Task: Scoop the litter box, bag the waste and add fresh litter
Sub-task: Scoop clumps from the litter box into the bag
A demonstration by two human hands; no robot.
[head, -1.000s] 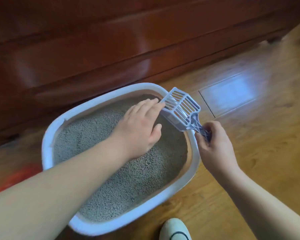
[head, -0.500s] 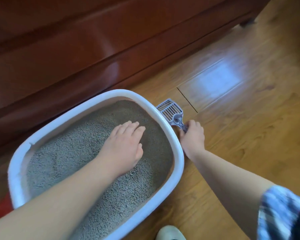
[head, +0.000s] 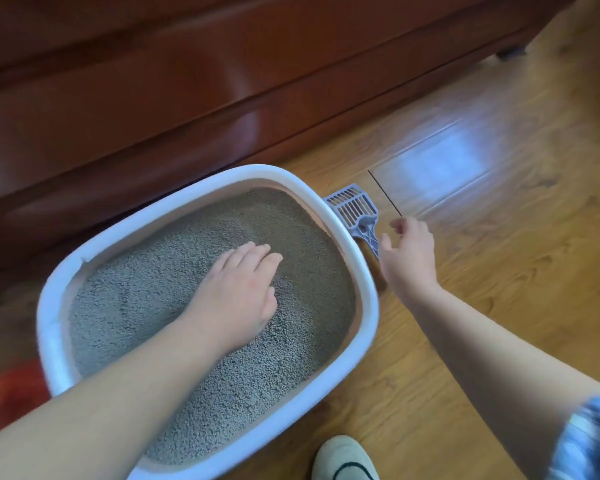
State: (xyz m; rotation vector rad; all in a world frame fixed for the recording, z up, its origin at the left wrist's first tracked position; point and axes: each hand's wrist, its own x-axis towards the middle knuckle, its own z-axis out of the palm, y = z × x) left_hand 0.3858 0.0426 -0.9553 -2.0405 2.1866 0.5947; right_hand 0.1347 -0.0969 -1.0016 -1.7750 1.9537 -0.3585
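holds the left arm (head: 118, 393) stretched forward from the lower left, bare. lays the left hand (head: 236, 292) flat, palm down, fingers straight and close together, thumb tucked alongside. brings the right arm (head: 482, 341) in from the lower right, bare below a checked sleeve (head: 589, 441). hangs the right hand (head: 407, 258) loose, back up, fingers slightly curled and apart, gripping nothing.

bare forearms, a blue-and-white plaid sleeve (head: 589, 441), and a white shoe (head: 343, 459) with dark trim.

Glossy wooden floor (head: 499, 289), dark reddish wood furniture (head: 187, 81), perhaps a cabinet, along its far side, white shoe (head: 343, 457) at the bottom edge
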